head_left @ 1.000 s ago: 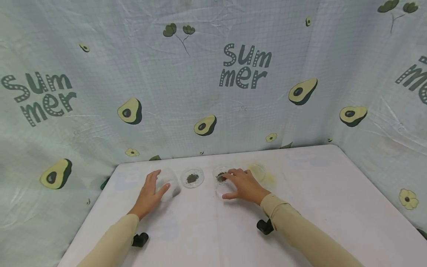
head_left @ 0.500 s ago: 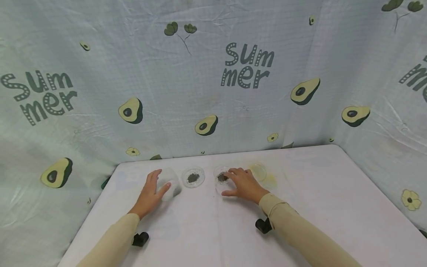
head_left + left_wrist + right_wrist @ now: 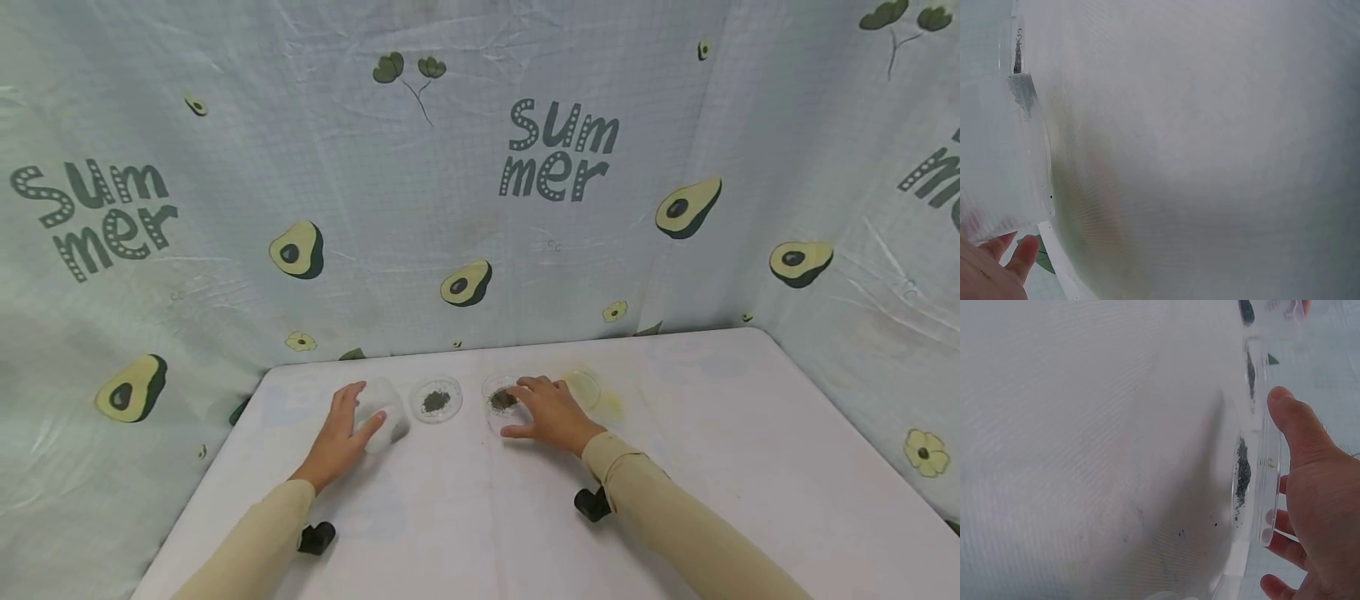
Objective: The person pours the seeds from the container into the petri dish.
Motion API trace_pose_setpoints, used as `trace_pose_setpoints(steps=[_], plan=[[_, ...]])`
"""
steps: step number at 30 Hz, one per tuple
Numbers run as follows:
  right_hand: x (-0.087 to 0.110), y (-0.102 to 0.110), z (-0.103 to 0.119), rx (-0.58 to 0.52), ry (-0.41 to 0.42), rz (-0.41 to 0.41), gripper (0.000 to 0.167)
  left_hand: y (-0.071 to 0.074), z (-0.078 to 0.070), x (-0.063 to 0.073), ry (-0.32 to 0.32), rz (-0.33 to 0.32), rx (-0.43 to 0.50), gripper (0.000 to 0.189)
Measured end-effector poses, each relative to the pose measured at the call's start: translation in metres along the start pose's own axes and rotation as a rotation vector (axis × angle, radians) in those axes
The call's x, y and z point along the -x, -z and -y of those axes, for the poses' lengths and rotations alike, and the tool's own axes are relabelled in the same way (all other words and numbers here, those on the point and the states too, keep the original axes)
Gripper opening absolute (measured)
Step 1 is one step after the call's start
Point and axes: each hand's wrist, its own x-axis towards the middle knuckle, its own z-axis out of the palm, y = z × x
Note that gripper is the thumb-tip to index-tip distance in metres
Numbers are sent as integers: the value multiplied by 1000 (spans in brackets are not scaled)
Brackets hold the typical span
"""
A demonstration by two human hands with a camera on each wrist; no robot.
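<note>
White table (image 3: 465, 508), avocado-print curtain (image 3: 360, 183) behind; left hand (image 3: 336, 433) grips clear container (image 3: 381, 423), right hand (image 3: 557, 417) clear dish (image 3: 1271, 462).

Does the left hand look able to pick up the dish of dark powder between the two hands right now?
Probably not yet: the left hand is holding a clear container, which sits between it and the dish. It would likely need freeing first.
</note>
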Motion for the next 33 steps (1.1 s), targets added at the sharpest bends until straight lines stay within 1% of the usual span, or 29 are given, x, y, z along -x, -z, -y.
trace_pose_setpoints(steps=[11, 17, 22, 28, 33], plan=[[-5, 1, 0, 2, -19, 29, 72, -1, -2, 2, 23, 4, 0, 70], [-9, -1, -1, 9, -15, 19, 71, 0, -1, 1, 15, 6, -1, 72], [-12, -3, -1, 9, -3, -9, 69, 0, 0, 1, 10, 4, -2, 72], [-15, -3, 0, 3, -11, 0, 70, 0, 0, 1, 18, 6, 13, 71], [-18, -5, 0, 9, -13, 2, 71, 0, 0, 1, 18, 8, 7, 73]])
